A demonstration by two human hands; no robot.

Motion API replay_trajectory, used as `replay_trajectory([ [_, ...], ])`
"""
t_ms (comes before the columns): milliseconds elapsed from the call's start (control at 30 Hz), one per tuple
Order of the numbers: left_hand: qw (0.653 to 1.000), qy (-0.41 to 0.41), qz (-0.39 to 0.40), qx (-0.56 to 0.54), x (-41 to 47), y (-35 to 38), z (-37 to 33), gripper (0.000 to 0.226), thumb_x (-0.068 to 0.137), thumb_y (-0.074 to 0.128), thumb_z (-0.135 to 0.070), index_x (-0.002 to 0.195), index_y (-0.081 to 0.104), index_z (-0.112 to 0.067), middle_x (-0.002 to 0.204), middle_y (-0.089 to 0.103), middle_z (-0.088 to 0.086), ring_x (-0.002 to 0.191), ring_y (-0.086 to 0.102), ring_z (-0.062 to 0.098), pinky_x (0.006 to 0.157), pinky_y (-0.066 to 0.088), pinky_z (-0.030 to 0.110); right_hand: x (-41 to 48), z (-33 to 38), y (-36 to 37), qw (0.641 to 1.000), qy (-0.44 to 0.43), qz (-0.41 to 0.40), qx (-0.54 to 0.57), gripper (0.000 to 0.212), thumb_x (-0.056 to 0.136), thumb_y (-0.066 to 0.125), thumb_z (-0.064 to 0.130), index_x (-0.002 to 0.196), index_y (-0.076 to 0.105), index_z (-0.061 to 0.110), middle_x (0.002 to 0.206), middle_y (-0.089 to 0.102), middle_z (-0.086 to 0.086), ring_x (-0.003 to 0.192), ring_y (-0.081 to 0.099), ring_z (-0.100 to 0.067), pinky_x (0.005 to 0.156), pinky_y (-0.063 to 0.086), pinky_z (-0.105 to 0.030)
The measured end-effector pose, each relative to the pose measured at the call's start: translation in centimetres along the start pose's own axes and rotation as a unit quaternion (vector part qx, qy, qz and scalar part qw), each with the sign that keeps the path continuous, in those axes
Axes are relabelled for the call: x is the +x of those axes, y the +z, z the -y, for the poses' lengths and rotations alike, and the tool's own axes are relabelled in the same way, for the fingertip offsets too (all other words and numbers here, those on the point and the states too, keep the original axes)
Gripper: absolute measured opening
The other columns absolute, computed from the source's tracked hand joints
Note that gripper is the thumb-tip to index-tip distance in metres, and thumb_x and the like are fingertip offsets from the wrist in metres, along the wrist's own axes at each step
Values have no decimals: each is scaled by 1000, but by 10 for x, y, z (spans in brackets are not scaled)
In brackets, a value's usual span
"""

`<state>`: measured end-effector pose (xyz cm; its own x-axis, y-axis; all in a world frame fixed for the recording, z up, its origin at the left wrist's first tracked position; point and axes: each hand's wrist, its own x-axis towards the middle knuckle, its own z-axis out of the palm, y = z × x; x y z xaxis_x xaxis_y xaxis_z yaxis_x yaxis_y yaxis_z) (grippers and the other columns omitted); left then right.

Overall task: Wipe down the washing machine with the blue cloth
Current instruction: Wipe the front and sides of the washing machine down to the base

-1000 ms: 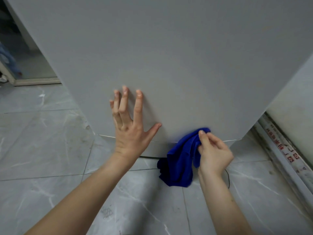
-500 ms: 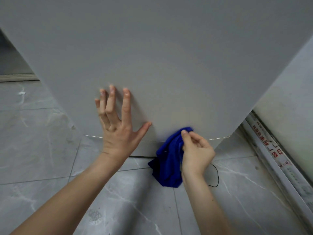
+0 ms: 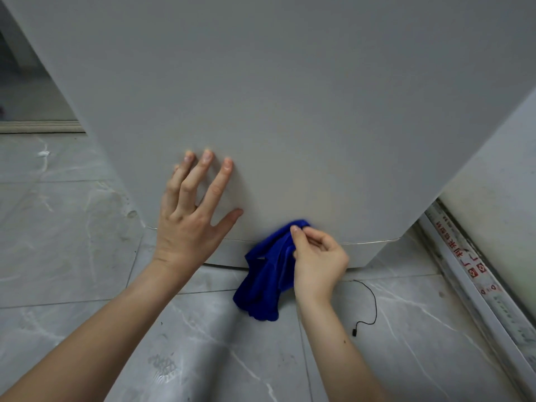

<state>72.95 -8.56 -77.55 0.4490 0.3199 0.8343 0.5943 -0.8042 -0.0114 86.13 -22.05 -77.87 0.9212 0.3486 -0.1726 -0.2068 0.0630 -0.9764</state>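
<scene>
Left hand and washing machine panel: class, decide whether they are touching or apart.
Touching. The head view shows the left hand spread flat on the washing machine panel, fingertips pressed to the grey surface with no gap.

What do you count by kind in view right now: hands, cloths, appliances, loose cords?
Hands: 2, the left hand flat on the panel, the right hand gripping the cloth
Blue cloth: 1
Washing machine: 1
Thin black cord on the floor: 1
Total: 5
</scene>
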Motion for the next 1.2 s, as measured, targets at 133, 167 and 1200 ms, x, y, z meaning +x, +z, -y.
replay_trajectory([
  [133, 1000, 1, 4, -3, 0, -2, -1, 72, 89, 75, -35, 149, 39, -18, 151, 28, 11, 144, 25, 32, 113, 37, 52, -1, 16, 10, 999, -36, 12, 36, 11, 78, 79, 5, 75, 70, 11, 62, 70, 4, 58, 63, -7, 62, 53, -26],
  [167, 1000, -1, 9, -5, 0, -3, -2, 73, 89, 75, -35, 149, 38, -18, 151, 28, 10, 145, 24, 31, 113, 37, 52, 0, 25, 14, 997, -55, 20, 47, 11, 79, 79, 5, 75, 70, 11, 61, 69, 5, 57, 62, -6, 60, 52, -22],
  [1200, 995, -80, 18, -55, -1, 8, -27, 87, 83, 77, -40, 152, 30, -15, 154, 21, 10, 148, 15, 35, 118, 25, 58, 21, 23, -6, 995, -34, -20, 97, 10, 79, 79, 6, 85, 72, 3, 75, 72, -9, 70, 65, -19, 74, 56, -34],
])
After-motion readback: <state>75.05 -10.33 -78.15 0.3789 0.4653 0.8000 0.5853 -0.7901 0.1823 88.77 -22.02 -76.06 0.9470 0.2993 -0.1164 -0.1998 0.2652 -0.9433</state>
